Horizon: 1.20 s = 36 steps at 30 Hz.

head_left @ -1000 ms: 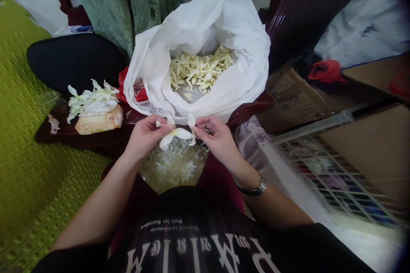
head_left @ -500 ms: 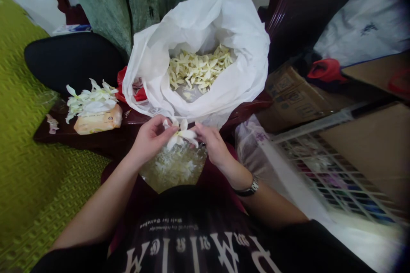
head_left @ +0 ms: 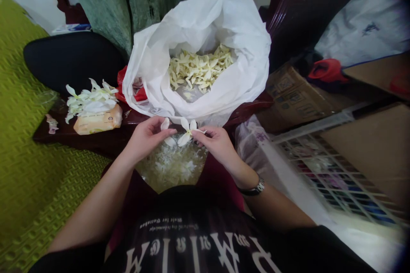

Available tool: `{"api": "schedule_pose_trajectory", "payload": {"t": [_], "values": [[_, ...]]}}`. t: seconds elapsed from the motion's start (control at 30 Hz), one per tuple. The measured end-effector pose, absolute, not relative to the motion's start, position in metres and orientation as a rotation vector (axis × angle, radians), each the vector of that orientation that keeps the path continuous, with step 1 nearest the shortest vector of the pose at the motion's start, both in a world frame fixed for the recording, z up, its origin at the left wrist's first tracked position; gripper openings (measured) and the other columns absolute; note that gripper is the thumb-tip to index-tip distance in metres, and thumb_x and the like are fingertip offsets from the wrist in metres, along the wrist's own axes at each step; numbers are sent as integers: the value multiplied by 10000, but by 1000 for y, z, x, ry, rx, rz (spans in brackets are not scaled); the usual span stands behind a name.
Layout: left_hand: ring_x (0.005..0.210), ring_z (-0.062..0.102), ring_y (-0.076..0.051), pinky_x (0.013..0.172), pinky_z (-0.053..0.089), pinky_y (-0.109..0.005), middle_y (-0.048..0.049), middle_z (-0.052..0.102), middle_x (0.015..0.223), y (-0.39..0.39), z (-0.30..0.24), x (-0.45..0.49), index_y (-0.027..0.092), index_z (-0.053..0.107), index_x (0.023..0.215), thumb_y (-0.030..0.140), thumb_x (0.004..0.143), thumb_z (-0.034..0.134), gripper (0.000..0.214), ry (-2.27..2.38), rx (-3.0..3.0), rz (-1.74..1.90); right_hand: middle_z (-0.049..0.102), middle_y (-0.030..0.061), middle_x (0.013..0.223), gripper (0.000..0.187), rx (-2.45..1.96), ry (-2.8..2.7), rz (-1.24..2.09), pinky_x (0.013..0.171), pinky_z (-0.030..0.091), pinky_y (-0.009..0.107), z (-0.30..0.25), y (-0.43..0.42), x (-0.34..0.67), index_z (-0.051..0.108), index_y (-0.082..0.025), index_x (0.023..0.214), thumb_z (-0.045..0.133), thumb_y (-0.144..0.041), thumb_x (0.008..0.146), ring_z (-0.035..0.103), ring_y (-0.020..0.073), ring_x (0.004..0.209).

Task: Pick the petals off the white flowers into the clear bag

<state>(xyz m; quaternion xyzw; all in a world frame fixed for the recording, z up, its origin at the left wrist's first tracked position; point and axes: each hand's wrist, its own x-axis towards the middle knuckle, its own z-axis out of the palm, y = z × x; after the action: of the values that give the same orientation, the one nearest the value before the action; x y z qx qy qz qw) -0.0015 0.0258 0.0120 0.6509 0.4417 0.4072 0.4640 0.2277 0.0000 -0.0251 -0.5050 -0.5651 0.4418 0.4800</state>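
Note:
A white flower (head_left: pixel 187 132) with spread petals hangs between my hands, its thin stem end pinched in the fingertips of my right hand (head_left: pixel 218 145). My left hand (head_left: pixel 146 137) holds white petals (head_left: pixel 165 124) at the flower's other side. Below my hands, a clear bag (head_left: pixel 173 166) in my lap holds shredded white petals. A white plastic bag (head_left: pixel 195 25) stands open ahead, filled with pale yellow petal strips (head_left: pixel 200 68). My right wrist wears a silver watch (head_left: pixel 253 190).
A heap of white petals (head_left: pixel 89 102) lies on a beige packet (head_left: pixel 98 119) on a dark wooden table (head_left: pixel 64 130). A red bag (head_left: pixel 133 87), black cushion (head_left: pixel 72 62), green mat (head_left: pixel 38 149), cardboard box (head_left: pixel 294 98) and wire rack (head_left: pixel 329 170) surround me.
The flower has shifted slightly right and up, and its petals now spread wider. My hands have drawn a little apart, with my right hand further from the bag.

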Motion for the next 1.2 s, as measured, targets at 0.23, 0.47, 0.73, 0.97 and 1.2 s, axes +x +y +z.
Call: {"api": "schedule_pose_trajectory", "payload": {"t": [0.23,0.47,0.73,0.97,1.2], "values": [[602,533,-121,568,444,-230,-1,655,725,31,10,-5,164,727,907,453,760,840,344,1111,1628,901,705,15,681,279,-1251,-1605,894,632,438,310,-30,-3,235,772,-223,756,713,-472,868,616,185,666],[588,570,-122,574,470,-240,-22,687,706,29,14,-3,163,777,825,419,726,866,289,1053,1567,819,768,79,971,241,-1244,-1763,928,795,536,389,-42,-1,237,777,-233,988,736,-434,861,695,243,883],[584,532,-111,547,418,-230,-44,690,746,24,14,1,172,788,785,501,858,734,341,1011,1582,817,756,83,1143,572,-1048,-1532,1343,948,554,416,-26,-13,215,631,-265,1295,820,-448,788,712,233,1063],[610,534,-123,589,412,-239,-15,653,676,20,6,16,166,775,784,493,846,751,334,1020,1474,890,722,-18,761,319,-972,-1211,1504,682,575,292,-30,-8,191,700,-224,1053,794,-350,775,665,143,680],[640,527,-133,615,395,-244,-2,618,651,22,0,23,158,708,732,455,884,704,333,1199,1792,988,737,36,814,444,-910,-886,1769,588,607,291,-19,-14,194,700,-211,1084,682,-594,860,707,179,724]]}}
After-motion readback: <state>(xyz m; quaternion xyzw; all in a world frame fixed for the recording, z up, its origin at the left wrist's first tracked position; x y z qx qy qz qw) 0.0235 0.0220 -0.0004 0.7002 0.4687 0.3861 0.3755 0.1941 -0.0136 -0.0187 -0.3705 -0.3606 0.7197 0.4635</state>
